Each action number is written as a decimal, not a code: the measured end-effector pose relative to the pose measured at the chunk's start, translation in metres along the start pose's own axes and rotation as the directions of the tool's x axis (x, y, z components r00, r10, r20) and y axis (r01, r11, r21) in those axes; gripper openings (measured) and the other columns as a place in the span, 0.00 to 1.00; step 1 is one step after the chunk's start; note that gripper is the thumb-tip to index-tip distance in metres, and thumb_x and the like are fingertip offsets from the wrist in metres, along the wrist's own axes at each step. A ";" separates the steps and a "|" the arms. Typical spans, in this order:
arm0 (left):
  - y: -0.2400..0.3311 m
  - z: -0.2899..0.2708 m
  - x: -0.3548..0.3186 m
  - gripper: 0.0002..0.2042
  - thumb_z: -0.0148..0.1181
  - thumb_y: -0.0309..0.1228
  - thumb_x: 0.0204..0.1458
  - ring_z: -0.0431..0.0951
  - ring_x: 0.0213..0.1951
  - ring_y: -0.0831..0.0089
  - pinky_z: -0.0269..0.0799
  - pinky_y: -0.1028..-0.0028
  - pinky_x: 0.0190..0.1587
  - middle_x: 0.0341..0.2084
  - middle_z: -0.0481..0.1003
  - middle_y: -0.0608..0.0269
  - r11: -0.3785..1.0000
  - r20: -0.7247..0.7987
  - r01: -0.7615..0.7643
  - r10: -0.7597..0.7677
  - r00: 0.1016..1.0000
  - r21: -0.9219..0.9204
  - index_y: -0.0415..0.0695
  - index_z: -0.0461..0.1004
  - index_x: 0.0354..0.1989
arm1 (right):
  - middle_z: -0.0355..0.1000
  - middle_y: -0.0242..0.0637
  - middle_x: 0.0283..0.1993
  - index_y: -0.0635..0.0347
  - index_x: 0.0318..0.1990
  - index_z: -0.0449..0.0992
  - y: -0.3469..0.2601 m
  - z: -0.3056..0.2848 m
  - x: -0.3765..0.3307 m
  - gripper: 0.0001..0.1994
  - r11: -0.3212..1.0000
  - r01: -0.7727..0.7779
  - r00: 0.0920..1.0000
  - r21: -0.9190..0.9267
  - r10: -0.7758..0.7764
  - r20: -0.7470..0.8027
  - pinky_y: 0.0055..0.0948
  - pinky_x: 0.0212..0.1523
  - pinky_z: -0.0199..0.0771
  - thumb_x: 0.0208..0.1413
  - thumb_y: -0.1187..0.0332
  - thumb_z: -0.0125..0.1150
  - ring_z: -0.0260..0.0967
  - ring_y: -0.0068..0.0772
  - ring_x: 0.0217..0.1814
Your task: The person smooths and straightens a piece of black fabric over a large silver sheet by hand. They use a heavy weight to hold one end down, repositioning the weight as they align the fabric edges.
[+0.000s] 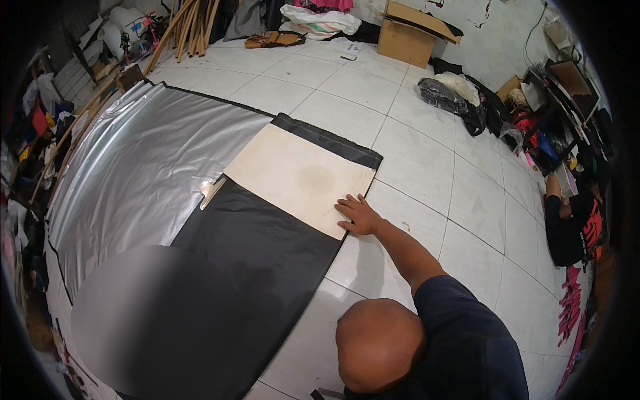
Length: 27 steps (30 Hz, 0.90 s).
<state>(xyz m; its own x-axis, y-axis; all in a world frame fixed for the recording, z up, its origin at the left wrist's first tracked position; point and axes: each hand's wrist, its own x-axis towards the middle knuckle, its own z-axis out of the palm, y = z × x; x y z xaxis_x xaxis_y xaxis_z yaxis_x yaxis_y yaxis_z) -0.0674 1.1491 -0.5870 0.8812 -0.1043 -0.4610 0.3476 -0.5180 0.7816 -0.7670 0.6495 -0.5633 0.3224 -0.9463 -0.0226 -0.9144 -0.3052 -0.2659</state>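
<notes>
Right hand (362, 219) is resting on the beige panel (293, 175), fingers (352, 202) kinda spread, by the black sheet (267, 233)'s right edge.

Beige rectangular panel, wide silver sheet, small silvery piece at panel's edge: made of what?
Beige rectangular panel: matte, likely card or thin board; smooth, crisp-edged.
Wide silver sheet: glossy, possibly coated fabric; bright streaks, soft wrinkles.
Small silvery piece: shiny, probably metal; bright highlights.

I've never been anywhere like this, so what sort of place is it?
Perhaps a small workshop: silver and black sheeting lies spread on the floor with a pale panel on top, and brown poles stand bundled beyond.
</notes>
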 end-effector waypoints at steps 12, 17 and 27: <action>0.009 0.006 -0.005 0.29 0.57 0.44 0.53 0.68 0.40 0.61 0.65 0.62 0.45 0.43 0.69 0.51 0.990 -0.067 -0.084 0.092 0.993 0.109 0.26 0.65 0.51 | 0.55 0.45 0.65 0.53 0.60 0.61 0.008 0.007 0.003 0.30 0.999 0.020 0.999 0.046 -0.019 -0.031 0.59 0.66 0.39 0.50 0.51 0.55 0.45 0.53 0.70; -0.001 0.003 0.002 0.30 0.61 0.42 0.50 0.68 0.42 0.59 0.64 0.61 0.47 0.46 0.69 0.50 0.988 -0.107 -0.151 0.147 0.983 -0.030 0.26 0.65 0.52 | 0.55 0.45 0.64 0.53 0.60 0.62 0.001 0.003 0.007 0.31 0.999 0.038 0.999 0.014 -0.038 -0.009 0.59 0.65 0.41 0.49 0.51 0.55 0.46 0.53 0.69; -0.034 -0.007 0.025 0.34 0.65 0.48 0.44 0.73 0.37 0.57 0.67 0.58 0.40 0.38 0.73 0.42 0.993 -0.274 0.011 0.021 0.961 0.115 0.25 0.68 0.46 | 0.56 0.45 0.64 0.54 0.59 0.62 -0.002 0.001 -0.006 0.29 0.999 -0.012 0.998 -0.040 0.009 -0.065 0.55 0.65 0.44 0.52 0.52 0.53 0.48 0.51 0.68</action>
<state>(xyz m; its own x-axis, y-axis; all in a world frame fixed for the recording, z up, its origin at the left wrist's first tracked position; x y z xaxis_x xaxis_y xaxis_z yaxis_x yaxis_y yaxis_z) -0.0546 1.1700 -0.6223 0.9425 0.1218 -0.3114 0.3181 -0.6135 0.7228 -0.7669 0.6555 -0.5639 0.2972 -0.9541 0.0376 -0.9274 -0.2978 -0.2266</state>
